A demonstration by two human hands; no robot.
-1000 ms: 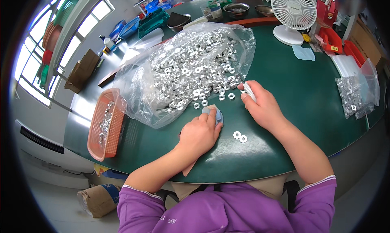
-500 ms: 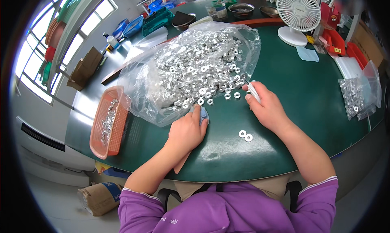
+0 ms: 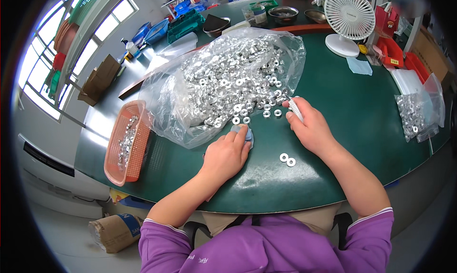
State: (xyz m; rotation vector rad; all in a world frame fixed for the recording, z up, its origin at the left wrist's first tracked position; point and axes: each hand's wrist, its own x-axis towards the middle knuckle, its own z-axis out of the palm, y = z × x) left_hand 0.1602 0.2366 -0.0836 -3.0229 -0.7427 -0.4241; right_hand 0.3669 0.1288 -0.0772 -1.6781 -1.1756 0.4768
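A big clear plastic bag [image 3: 166, 87] lies open on the green table [image 3: 352, 125], heaped with several small silver metal rings [image 3: 228, 77]. My left hand [image 3: 226, 154] rests flat at the bag's near edge, fingers on a small grey-blue cloth [image 3: 245, 132]. My right hand [image 3: 309, 127] grips a slim white tool [image 3: 295, 108] whose tip points into the loose rings spilled at the bag's mouth. Two silver rings [image 3: 287, 159] lie apart on the table below my right wrist.
An orange mesh basket [image 3: 138, 158] with more metal parts sits at the left table edge. A smaller clear bag of rings [image 3: 419, 113] lies far right. A white desk fan [image 3: 350, 18], red bins [image 3: 395, 49] and bowls stand at the back. A cardboard box [image 3: 97, 80] sits left.
My left hand slid forward on the cloth toward the bag's edge. My right hand moved a little up toward the loose rings with the white tool.
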